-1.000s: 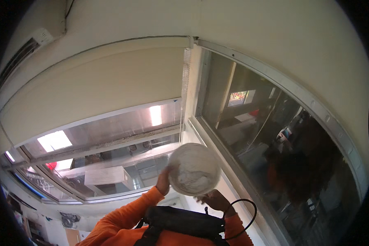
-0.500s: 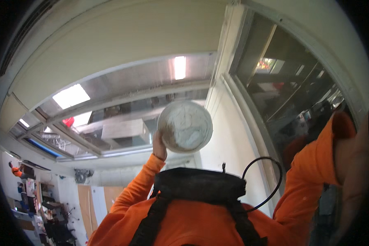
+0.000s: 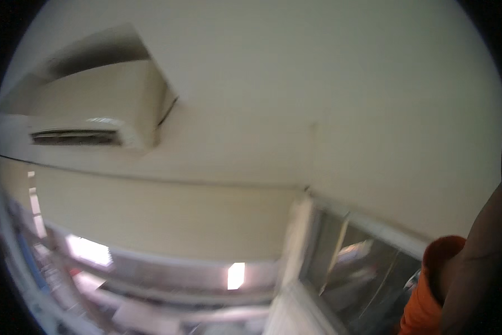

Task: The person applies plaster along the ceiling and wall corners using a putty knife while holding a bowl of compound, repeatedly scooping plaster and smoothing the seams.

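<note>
At the right edge my right hand (image 3: 482,251) is raised close to the camera, with the wrist coming out of an orange sleeve (image 3: 426,296). Its fingers are hidden past the dark rim, so I cannot tell whether they are open or closed, or if they hold anything. The nearest thing behind that arm is a framed glass pane (image 3: 357,273). Neither my left hand nor the round white bucket from before is in this view.
A pale wall air conditioner (image 3: 94,106) hangs high at the left. Below it a thin dark cable (image 3: 167,180) runs along the wall. A long row of windows (image 3: 178,273) spans the bottom, blurred, meeting a white corner post (image 3: 292,240).
My view has swung upward to the upper wall and ceiling. The left hand, holding a white bucket, has dropped out of sight; the right arm stays raised at the right edge.
</note>
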A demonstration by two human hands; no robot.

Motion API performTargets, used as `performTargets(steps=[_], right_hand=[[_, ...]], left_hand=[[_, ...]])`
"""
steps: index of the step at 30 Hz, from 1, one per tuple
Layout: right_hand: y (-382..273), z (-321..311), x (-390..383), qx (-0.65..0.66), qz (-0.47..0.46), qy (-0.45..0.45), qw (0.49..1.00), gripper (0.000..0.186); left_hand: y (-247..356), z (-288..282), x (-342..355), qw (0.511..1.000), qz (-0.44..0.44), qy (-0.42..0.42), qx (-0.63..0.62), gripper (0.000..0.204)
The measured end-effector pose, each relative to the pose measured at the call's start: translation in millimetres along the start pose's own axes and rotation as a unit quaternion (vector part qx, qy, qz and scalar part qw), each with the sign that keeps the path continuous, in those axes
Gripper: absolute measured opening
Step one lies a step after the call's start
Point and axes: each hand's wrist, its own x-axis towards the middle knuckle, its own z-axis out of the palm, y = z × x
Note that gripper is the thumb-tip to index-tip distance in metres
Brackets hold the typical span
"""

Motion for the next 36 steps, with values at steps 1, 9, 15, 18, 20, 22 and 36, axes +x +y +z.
performTargets(steps=[1,9,15,18,20,22,36], right_hand=[[2,24,5,0.005,-0.006,-0.004,1.0,0.027],[-35,69,24,0.006,-0.099,0.087,0.991,0.026],[-68,140,-9,0.115,-0.073,0.113,0.984,0.026],[-100,149,-39,0.234,-0.009,0.105,0.966,0.026],[-177,216,-84,0.452,0.074,0.042,0.888,0.026],[-246,262,-156,0.618,0.198,-0.123,0.751,0.026],[-360,222,-215,0.866,0.35,-0.186,0.305,0.047]], left_hand=[[-4,-2,6,1.0,0.004,0.003,0.003,0.041],[-6,-43,-5,0.987,0.061,0.021,0.148,0.04],[-53,-55,10,0.995,-0.006,0.097,0.009,0.038],[-34,-9,-6,0.988,0.042,0.095,0.11,0.047],[1,-4,-10,0.983,0.019,0.13,-0.128,0.047],[-8,-10,-10,0.991,0.053,0.075,-0.102,0.048],[-37,35,-9,0.985,0.074,0.083,0.133,0.048]])
